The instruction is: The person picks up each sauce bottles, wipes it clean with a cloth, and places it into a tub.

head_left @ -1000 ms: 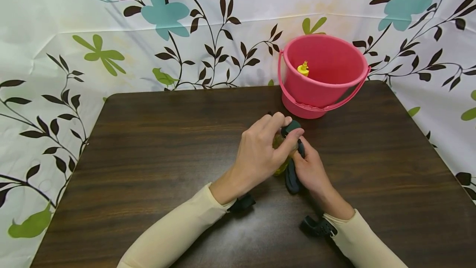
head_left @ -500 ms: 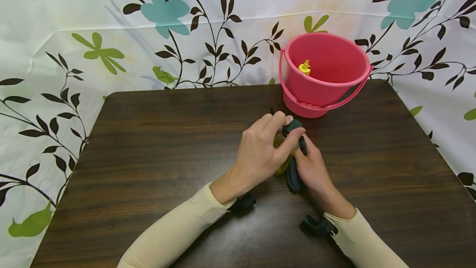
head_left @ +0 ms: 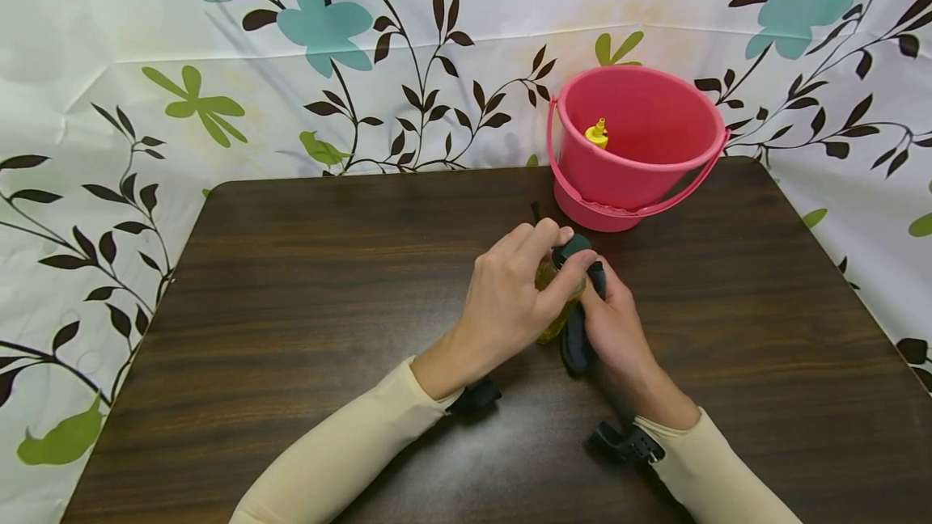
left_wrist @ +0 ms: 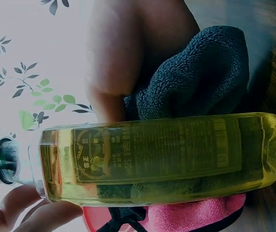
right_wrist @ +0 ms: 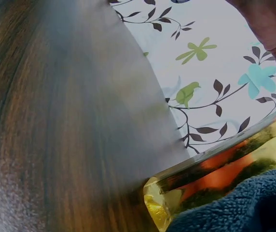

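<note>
A clear bottle of yellow oil (left_wrist: 176, 159) stands upright between the two hands, its printed label showing in the left wrist view. The left hand (head_left: 504, 293) holds it at the top, thumb and fingers around the dark green cap (head_left: 571, 246) and neck. On the bottle's right side, the right hand (head_left: 619, 338) grips a dark blue-grey towel (left_wrist: 200, 72) and presses it to the bottle. Behind the bottle, pink fabric (left_wrist: 196, 213) with a black cord (left_wrist: 123, 217) shows; whether it belongs to the same towel I cannot tell. The right fingers are mostly hidden.
A pink bucket (head_left: 619, 192) with its handle down stands at the table's back right, just beyond the hands. A yellow nozzle top (head_left: 597, 134) shows inside it. The dark wooden table (head_left: 328, 281) meets a leaf-patterned curtain (head_left: 451, 71) behind.
The right hand and towel have shifted slightly right along the bottle. A dark tip beyond the left hand sticks out a little farther. The left hand keeps its hold on the bottle's top.
</note>
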`<state>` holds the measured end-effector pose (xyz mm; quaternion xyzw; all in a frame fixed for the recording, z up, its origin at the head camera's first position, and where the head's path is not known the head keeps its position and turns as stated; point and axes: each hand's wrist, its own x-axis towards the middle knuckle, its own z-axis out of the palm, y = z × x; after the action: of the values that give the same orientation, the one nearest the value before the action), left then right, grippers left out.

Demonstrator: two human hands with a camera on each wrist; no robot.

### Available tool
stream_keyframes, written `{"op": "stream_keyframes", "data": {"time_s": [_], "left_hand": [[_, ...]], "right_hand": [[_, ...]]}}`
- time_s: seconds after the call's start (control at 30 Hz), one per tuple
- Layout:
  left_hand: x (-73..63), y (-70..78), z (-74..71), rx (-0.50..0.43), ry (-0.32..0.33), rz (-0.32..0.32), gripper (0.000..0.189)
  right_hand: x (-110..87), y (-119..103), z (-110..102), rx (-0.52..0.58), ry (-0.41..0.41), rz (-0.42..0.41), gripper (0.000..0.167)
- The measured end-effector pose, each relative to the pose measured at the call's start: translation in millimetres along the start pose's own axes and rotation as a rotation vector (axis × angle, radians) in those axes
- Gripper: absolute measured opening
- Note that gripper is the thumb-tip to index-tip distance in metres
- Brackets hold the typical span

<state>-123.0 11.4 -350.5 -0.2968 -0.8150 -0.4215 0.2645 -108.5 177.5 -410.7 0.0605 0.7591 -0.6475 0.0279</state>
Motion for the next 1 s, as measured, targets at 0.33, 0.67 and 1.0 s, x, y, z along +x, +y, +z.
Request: {"op": "stream_keyframes", "data": {"time_s": [0.33,0.67,1.0], "left_hand": [[-0.2,-0.3,0.4,0.002,0.002,0.001,0.022],[-0.3,-0.1,0.3,0.010,0.007,-0.002,0.022],[-1.5,0.6,0.0,0.012,-0.006,-0.002,0.021]], "right_hand": [[-3.8,-9,-1,0.045,-0.021,-0.013,0.032],[-10.5,-27,-2,0.160,-0.026,-0.036,0.036],[-22.0,-56,-10,0.252,-0.035,-0.114,0.040]]}}
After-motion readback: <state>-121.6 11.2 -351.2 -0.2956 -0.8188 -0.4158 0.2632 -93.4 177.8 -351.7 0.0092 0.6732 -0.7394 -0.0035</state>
